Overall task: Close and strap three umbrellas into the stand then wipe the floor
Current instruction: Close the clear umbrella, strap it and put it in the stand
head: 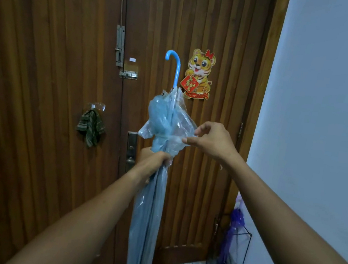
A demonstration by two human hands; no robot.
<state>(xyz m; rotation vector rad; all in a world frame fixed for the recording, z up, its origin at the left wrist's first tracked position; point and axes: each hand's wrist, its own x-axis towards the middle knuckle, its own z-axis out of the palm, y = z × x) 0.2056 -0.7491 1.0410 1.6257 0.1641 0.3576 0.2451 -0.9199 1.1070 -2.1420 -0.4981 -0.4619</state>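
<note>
The blue umbrella point(150, 205) stood upright before the door point(53, 96), handle point(175, 67) up, its canopy folded but loose near the top. The left hand point(155, 158) gripped it around the middle. The right hand point(212, 141) pinched the clear edge of the canopy beside it. Low at right, a purple umbrella point(232, 232) sat in the wire stand point(239, 254) by the wall point(323, 105). A cloth point(91, 127) hung on the door.
</note>
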